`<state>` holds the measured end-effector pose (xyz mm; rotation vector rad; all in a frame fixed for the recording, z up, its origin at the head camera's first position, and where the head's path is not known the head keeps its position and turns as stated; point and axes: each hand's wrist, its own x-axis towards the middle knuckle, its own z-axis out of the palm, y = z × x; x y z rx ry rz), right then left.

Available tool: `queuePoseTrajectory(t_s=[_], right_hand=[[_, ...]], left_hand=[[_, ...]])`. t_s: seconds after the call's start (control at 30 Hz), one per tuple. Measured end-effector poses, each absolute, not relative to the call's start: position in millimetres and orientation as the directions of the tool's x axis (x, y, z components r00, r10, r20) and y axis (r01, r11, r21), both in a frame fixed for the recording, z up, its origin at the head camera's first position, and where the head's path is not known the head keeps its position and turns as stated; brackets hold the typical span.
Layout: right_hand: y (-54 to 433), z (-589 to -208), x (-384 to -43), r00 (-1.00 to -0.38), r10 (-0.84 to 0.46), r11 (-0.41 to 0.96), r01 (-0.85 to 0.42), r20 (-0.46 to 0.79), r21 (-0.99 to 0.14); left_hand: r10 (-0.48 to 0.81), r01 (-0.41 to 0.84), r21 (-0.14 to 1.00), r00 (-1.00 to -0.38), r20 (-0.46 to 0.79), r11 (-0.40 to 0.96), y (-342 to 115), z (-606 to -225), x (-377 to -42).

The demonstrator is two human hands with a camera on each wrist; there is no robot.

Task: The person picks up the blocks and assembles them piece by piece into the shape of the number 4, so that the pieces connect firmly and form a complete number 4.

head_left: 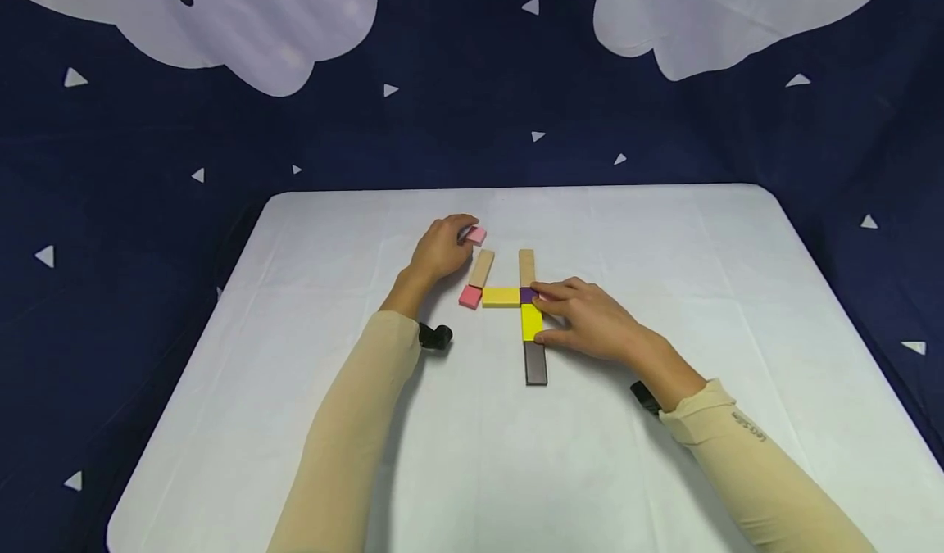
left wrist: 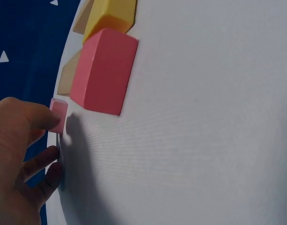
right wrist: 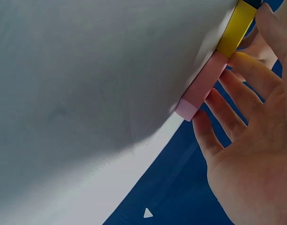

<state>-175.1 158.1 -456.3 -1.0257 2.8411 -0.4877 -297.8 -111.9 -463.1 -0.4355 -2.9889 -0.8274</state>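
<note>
My left hand (head_left: 440, 248) pinches a small pink block (head_left: 477, 235) beyond the left wooden block (head_left: 482, 268); in the left wrist view a fingertip lies on its face. A darker pink block (left wrist: 105, 72) sits at the wooden block's near end. To its right a yellow block (head_left: 501, 297) lies crosswise, reaching a small purple block (head_left: 528, 295). My right hand (head_left: 590, 319) rests its fairly straight fingertips along the right side of the purple block and of a second yellow block (head_left: 532, 322), the thumb at that yellow block's near end.
A dark grey block (head_left: 536, 363) continues the row toward me, and another wooden block (head_left: 527, 267) extends it away. The white table (head_left: 354, 242) ends before a dark blue curtain (head_left: 472, 127) with clouds and triangles. Black wrist cameras (head_left: 437, 337) hang under both wrists.
</note>
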Motion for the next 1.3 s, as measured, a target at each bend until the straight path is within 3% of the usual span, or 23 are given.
queuePoseTrajectory(t_s=[1.3], right_hand=[[160.0,-458.1,-176.9,-0.767,-0.640,0.716,-0.618,0.051,-0.325]], left_hand=[[0.261,0.246,0.525,-0.964,0.047,0.815,-109.1,-464.2,-295.6]])
